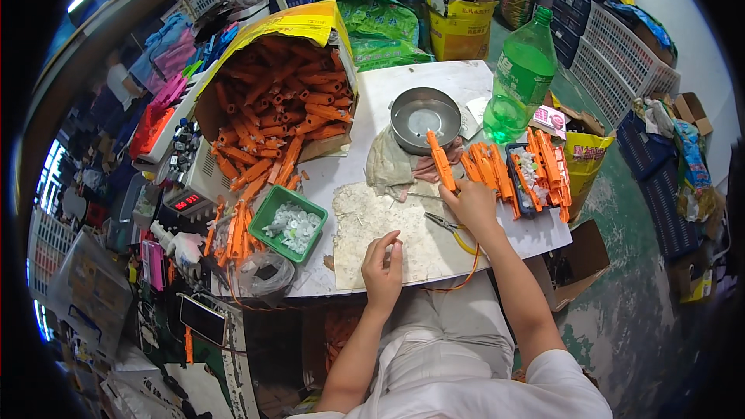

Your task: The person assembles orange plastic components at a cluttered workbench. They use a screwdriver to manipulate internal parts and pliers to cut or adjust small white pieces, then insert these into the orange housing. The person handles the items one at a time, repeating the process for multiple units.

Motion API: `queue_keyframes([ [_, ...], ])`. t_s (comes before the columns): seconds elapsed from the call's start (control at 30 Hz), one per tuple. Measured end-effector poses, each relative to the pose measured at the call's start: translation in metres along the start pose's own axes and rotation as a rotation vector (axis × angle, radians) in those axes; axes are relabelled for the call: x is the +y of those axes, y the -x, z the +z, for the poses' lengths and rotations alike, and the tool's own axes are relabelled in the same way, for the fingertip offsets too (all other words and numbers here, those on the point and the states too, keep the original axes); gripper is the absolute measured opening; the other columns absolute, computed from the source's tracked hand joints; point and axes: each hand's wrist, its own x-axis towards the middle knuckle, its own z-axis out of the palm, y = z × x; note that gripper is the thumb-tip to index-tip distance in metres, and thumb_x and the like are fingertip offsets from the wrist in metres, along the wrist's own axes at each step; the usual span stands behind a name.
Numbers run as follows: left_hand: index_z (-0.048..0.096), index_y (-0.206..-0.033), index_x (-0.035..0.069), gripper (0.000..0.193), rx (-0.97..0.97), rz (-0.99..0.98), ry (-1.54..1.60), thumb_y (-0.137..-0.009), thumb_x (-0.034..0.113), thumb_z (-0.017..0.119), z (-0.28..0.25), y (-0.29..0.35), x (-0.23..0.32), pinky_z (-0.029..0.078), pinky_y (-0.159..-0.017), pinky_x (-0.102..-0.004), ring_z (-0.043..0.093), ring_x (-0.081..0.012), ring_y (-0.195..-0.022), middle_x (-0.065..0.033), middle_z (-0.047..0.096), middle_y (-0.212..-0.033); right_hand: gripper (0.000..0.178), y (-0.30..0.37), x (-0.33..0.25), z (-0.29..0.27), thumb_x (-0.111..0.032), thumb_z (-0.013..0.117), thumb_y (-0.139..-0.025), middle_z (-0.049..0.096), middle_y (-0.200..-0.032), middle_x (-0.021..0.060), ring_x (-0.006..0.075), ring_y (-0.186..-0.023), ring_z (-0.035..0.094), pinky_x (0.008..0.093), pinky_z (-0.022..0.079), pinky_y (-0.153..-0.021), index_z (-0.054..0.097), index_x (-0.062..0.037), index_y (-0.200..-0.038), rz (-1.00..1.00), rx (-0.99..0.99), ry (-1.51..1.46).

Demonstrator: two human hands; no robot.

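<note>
My right hand (471, 206) is closed on the lower end of a long orange plastic part (440, 160), which points away from me over a cloth (388, 163). My left hand (382, 271) rests above the near edge of a worn, stained board (365, 217), fingers loosely bent, thumb apart, nothing seen in it. Beside my right wrist lie pliers (458, 234) with yellow handles. More orange parts (487, 169) stand in a row just right of my right hand. A green tray (289, 225) of small clear plastic pieces (293, 223) sits left of the board.
A tipped yellow carton (341, 27) spills orange parts (279, 93) at the left. Behind the cloth are a metal bowl (425, 116) and a green bottle (521, 77). A dark tray (529, 178) holds pale pieces at the right. A cardboard box (586, 264) stands below the table's right edge.
</note>
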Motion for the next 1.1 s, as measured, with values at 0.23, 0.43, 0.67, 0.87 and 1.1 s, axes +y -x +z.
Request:
queue_keyframes([
  [0.23, 0.061, -0.11, 0.001, 0.022, -0.025, -0.039, 0.049, -0.093, 0.013, 0.054, -0.001, 0.0, -0.002, 0.045, -0.067, -0.0208, 0.056, -0.0096, -0.078, -0.0054, 0.06, -0.094, 0.036, 0.007, -0.011, -0.01, -0.038, 0.062, -0.08, 0.061, -0.059, 0.0147, 0.0312, -0.053, 0.06, 0.0437, 0.046, -0.053, 0.066, -0.0032, -0.069, -0.001, 0.054, -0.126],
  [0.43, 0.034, -0.135, -0.002, 0.05, 0.026, -0.033, 0.39, -0.093, 0.017, 0.056, 0.001, -0.012, -0.009, 0.044, -0.08, -0.0232, 0.055, -0.0116, -0.09, -0.0082, 0.058, -0.099, 0.025, 0.068, -0.055, -0.009, -0.029, 0.07, -0.075, 0.059, -0.06, 0.0088, 0.0251, -0.05, 0.058, 0.0357, 0.044, -0.046, 0.061, -0.0067, -0.069, -0.34, 0.114, -0.235],
  [0.67, 0.033, -0.134, -0.002, 0.05, 0.036, -0.272, 0.538, -0.091, 0.007, 0.057, -0.011, -0.01, 0.011, 0.049, -0.077, -0.0253, 0.059, -0.0139, -0.087, -0.0109, 0.058, -0.1, 0.029, 0.116, -0.07, -0.01, -0.032, 0.066, -0.081, 0.065, -0.087, 0.0101, 0.026, -0.073, 0.064, 0.0361, 0.049, -0.062, 0.062, -0.0051, -0.092, -0.189, -0.336, -0.38],
  [0.87, 0.037, -0.134, 0.001, 0.047, -0.094, -0.378, 0.624, -0.093, 0.015, 0.055, -0.049, -0.012, 0.011, 0.054, -0.077, -0.0319, 0.064, -0.0216, -0.086, -0.016, 0.059, -0.106, 0.03, 0.146, -0.011, -0.119, -0.028, 0.066, -0.082, 0.064, -0.091, 0.0118, 0.0294, -0.084, 0.06, 0.0347, 0.047, -0.074, 0.061, -0.0016, -0.095, 0.012, -0.673, -0.332],
  [1.1, 0.028, -0.139, 0.004, 0.058, -0.24, -0.561, 0.878, -0.091, 0.018, 0.058, -0.04, -0.005, 0.013, 0.053, -0.086, -0.0358, 0.062, -0.0258, -0.098, -0.0201, 0.055, -0.116, 0.019, 0.12, 0.004, -0.102, -0.017, 0.063, -0.082, 0.06, -0.091, 0.0117, 0.0295, -0.091, 0.056, 0.0378, 0.045, -0.08, 0.062, -0.002, -0.093, -0.204, -0.19, -0.093],
])
